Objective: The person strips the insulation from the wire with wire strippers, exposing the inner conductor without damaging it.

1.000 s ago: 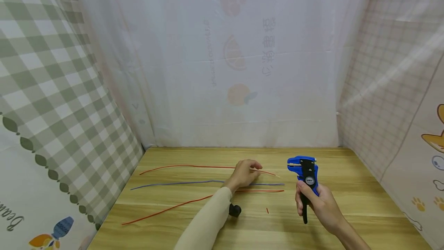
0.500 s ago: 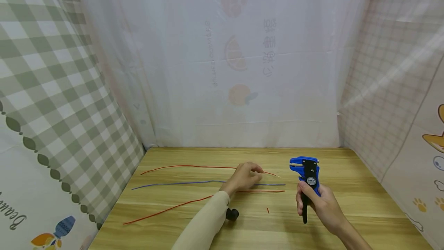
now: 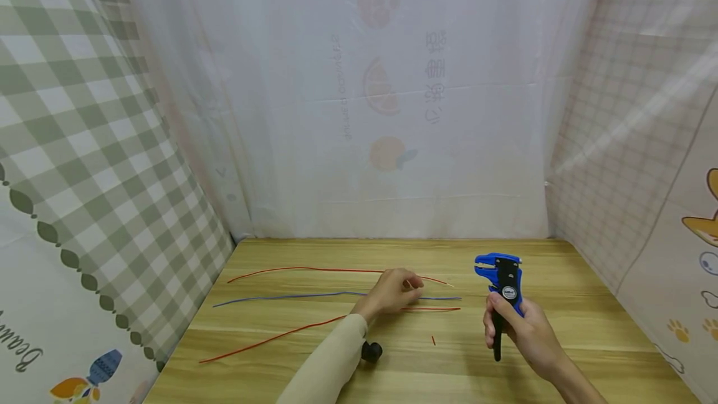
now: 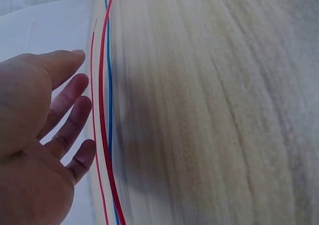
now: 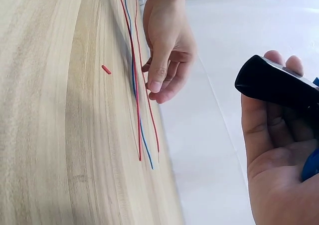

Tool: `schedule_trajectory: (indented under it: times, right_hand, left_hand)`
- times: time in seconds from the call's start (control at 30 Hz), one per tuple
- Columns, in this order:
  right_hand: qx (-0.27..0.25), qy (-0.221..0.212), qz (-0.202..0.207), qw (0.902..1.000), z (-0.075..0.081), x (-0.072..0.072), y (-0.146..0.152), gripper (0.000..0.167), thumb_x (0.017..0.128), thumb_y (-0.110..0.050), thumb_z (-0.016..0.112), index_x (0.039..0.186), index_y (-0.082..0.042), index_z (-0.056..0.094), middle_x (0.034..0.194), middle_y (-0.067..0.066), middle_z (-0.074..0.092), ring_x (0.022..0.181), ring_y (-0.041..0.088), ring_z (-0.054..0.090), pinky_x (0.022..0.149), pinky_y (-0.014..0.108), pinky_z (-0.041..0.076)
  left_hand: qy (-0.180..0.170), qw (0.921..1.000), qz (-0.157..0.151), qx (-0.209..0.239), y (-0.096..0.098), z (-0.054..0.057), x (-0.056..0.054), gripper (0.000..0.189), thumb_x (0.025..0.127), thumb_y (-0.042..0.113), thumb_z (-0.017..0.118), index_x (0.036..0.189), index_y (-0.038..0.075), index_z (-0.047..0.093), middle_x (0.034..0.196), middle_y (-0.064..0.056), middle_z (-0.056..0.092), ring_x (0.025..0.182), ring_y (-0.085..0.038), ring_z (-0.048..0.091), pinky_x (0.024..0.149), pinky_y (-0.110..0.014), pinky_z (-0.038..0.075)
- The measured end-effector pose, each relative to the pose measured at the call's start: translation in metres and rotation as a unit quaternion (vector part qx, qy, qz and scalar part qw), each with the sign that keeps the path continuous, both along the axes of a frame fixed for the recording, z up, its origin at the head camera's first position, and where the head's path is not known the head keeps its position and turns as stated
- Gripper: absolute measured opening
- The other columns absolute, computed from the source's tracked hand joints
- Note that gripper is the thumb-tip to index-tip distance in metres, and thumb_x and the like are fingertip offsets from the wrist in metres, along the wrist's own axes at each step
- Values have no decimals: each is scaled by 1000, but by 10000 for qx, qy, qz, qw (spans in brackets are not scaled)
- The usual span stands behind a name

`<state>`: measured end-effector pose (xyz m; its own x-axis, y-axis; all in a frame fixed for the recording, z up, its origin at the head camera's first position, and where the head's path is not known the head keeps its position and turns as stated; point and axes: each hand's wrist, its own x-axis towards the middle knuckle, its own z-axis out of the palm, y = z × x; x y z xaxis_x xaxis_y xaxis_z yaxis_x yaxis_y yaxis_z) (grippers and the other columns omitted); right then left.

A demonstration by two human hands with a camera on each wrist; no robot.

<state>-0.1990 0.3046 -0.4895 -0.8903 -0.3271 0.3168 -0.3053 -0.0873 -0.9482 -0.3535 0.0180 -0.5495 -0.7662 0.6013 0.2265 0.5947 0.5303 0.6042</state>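
Note:
My left hand [image 3: 392,292] hovers over the wires with fingers loosely bent and nothing between them; the left wrist view shows the fingers apart from the wires. Beneath it lie three wires: a far red wire [image 3: 314,268] with a pale bare right end, a blue wire [image 3: 291,296], and a near red wire [image 3: 280,333]. My right hand [image 3: 527,332] grips a blue-and-black wire stripper [image 3: 509,276], held upright with its head to the top. In the right wrist view the tool's black handle [image 5: 274,83] crosses my fingers; its head is mostly out of frame.
A short red piece of insulation [image 3: 433,340] lies on the wooden table [image 3: 589,304] between my hands. At my left wrist sits a small black knob-like object [image 3: 371,351]. A white curtain [image 3: 477,161] hangs behind, with patterned cloths on both sides.
My left hand has drawn back slightly toward me, away from the far red wire. The right hand has shifted a little to the right with the wire stripper. The wires look unmoved.

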Motion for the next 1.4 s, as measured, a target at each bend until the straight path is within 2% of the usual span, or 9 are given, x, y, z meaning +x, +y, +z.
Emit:
schedule_trajectory:
  times: [0.17,0.23,0.33,0.57,0.77,0.93,1.07,1.17,1.4]
  right_hand:
    - [-7,-71,-14,10000,0,1,2,30,124,-6,30,111,2,54,84,0,69,70,28,70,68,44,65]
    - [7,-123,-50,9999,-1,2,3,30,124,-7,30,110,1,55,84,0,69,70,27,71,68,44,65]
    - [49,-174,-68,9998,-2,2,5,31,125,-9,30,110,0,56,85,0,70,71,26,72,68,43,65]
    - [87,-223,-7,9997,-4,3,9,32,125,-10,29,112,-4,57,88,-1,71,74,25,75,75,43,67]
    - [71,-248,61,9996,-4,3,11,32,125,-11,28,113,-3,57,89,-1,72,76,27,76,77,43,68]
    - [32,-253,151,9996,-5,3,13,33,125,-10,27,114,-3,57,91,-1,73,77,26,76,78,43,68]
    - [35,-302,141,9994,-5,3,14,33,125,-11,27,114,-2,57,91,-1,73,78,26,77,79,42,68]
    - [36,-317,125,9994,-4,3,14,33,125,-11,27,114,-1,57,91,-1,73,79,26,77,80,42,68]
    - [24,-321,150,9994,-6,3,15,34,125,-11,27,114,-2,58,91,-1,73,79,26,77,80,43,68]
  left_hand:
    - [357,9993,-85,-92,0,-32,-20,15,109,32,76,116,21,84,107,12,82,94,2,70,84,-19,56]
    - [326,9994,-92,-92,0,-36,-23,16,109,33,77,117,21,84,107,12,82,94,2,71,85,-18,56]
    - [174,9998,-57,-63,-1,-31,-19,16,108,32,78,117,20,85,107,9,82,94,1,71,86,-20,57]
    - [328,9994,-93,-116,-6,-13,-3,14,109,27,77,116,18,85,108,8,83,91,1,70,83,-20,56]
    - [-272,9996,27,-57,-5,5,10,11,105,18,82,114,13,85,105,3,84,87,4,66,84,-17,54]
    - [-253,9995,109,-135,-5,7,15,9,104,17,84,112,14,85,101,2,84,86,4,66,84,-17,54]
    - [-278,9993,176,-191,-5,8,15,10,103,18,85,111,14,86,105,1,86,91,1,71,88,-18,56]
    - [-164,9992,199,-319,-5,7,15,9,102,19,86,110,14,86,106,3,86,95,0,73,90,-19,55]
    - [-43,9986,230,-478,-4,3,13,4,103,20,85,100,18,86,95,9,80,84,6,60,83,-18,46]
